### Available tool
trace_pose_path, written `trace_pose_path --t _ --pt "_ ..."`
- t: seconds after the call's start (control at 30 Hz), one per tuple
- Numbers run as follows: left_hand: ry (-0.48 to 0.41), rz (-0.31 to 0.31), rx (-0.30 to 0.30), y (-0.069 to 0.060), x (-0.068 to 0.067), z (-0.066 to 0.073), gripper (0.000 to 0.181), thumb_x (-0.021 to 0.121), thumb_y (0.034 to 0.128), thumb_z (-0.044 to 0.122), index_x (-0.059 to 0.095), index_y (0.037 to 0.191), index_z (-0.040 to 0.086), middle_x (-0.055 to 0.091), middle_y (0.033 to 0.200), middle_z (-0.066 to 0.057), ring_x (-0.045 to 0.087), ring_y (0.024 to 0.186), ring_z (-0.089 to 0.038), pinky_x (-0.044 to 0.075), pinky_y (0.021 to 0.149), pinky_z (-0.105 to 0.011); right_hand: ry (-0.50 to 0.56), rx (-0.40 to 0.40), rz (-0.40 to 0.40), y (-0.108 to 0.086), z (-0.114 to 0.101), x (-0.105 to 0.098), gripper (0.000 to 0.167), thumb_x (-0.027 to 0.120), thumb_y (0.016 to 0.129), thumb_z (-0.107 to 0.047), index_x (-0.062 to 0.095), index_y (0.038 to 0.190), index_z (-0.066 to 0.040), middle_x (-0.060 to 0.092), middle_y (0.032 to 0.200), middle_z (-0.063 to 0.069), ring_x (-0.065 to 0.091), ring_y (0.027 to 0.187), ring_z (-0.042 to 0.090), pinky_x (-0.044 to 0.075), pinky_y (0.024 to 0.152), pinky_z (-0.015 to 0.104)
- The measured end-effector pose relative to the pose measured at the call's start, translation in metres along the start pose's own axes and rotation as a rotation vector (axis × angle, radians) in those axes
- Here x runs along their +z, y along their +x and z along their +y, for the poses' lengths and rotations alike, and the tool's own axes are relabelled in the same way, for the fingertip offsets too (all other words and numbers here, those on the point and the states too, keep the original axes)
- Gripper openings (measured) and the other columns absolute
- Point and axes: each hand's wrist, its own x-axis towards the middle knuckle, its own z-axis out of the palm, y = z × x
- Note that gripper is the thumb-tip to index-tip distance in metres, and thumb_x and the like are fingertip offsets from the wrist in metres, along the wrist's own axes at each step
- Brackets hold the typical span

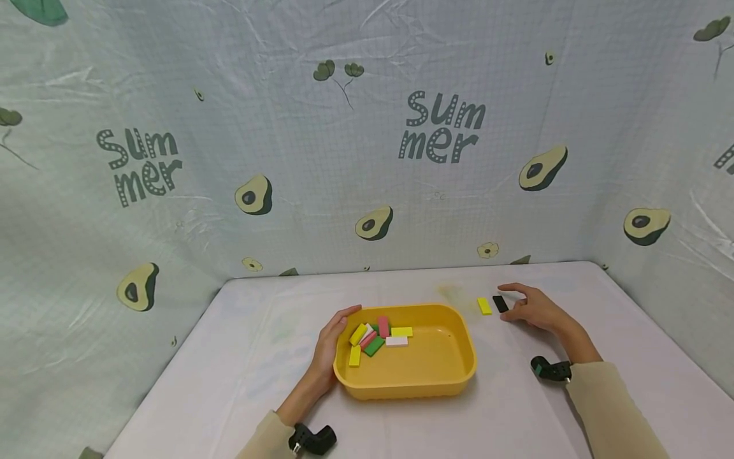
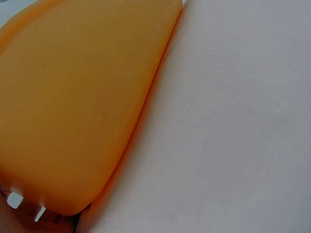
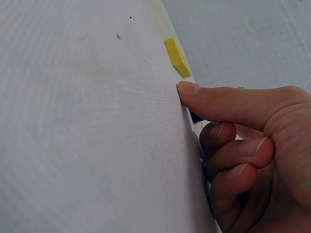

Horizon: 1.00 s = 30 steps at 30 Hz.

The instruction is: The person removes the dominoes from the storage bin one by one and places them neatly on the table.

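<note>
A yellow plastic tray point(image 1: 441, 350) stands on the table, with several small yellow, green, pink and white blocks in its left part. My left hand point(image 1: 328, 347) holds the tray's left side, fingers along the far-left corner; in the left wrist view the tray wall point(image 2: 82, 97) hides most of that hand. To the right of the tray, a black block point(image 1: 501, 304) lies between the spread thumb and index finger of my right hand point(image 1: 536, 309). The thumb is close to the block's near end; contact is unclear. A yellow block point(image 1: 484, 306) lies just left of it.
The table point(image 1: 275, 319) has a pale cloth and meets a hanging sheet point(image 1: 309, 153) printed with avocados and lettering at its far edge. Black wrist cameras point(image 1: 312, 440) sit on both wrists.
</note>
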Motion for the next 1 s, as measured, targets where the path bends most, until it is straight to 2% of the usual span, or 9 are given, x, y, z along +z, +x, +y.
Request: trace_pose_path --t 0.53,0.7,0.83,1.0 --pt "0.000 -0.001 -0.007 -0.001 0.000 -0.002 0.051 0.029 0.1123 0.034 0.047 0.153 0.009 0.044 0.161 -0.013 0.042 0.149 -0.032 0.028 0.128 -0.051 -0.010 0.020 -0.003 -0.003 -0.001 0.000 0.075 0.078 0.088 -0.019 0.043 0.152 -0.001 0.040 0.064 -0.003 0.042 0.056 0.015 0.037 0.053 0.025" --pt "0.001 -0.004 -0.009 -0.001 0.000 -0.001 0.052 0.029 0.1123 0.034 0.045 0.154 0.007 0.043 0.161 -0.013 0.041 0.149 -0.033 0.028 0.128 -0.052 -0.018 0.005 -0.028 -0.005 -0.005 -0.004 0.075 0.077 0.089 -0.020 0.042 0.152 -0.001 0.040 0.066 -0.003 0.041 0.058 0.015 0.037 0.053 0.025" --pt "0.003 -0.001 -0.013 -0.001 0.000 -0.001 0.051 0.029 0.1124 0.032 0.045 0.154 0.007 0.044 0.161 -0.014 0.041 0.149 -0.033 0.028 0.127 -0.052 -0.040 -0.050 -0.049 -0.008 -0.018 -0.011 0.068 0.073 0.093 -0.021 0.044 0.151 0.000 0.044 0.068 -0.002 0.041 0.061 0.015 0.036 0.054 0.026" --pt "0.010 -0.003 -0.004 0.001 -0.001 0.002 0.050 0.029 0.1126 0.032 0.046 0.153 0.008 0.044 0.161 -0.014 0.041 0.149 -0.033 0.028 0.127 -0.052 -0.084 -0.188 0.026 -0.015 -0.058 -0.019 0.052 0.072 0.096 -0.024 0.056 0.141 -0.003 0.053 0.074 0.004 0.047 0.069 0.018 0.038 0.058 0.026"
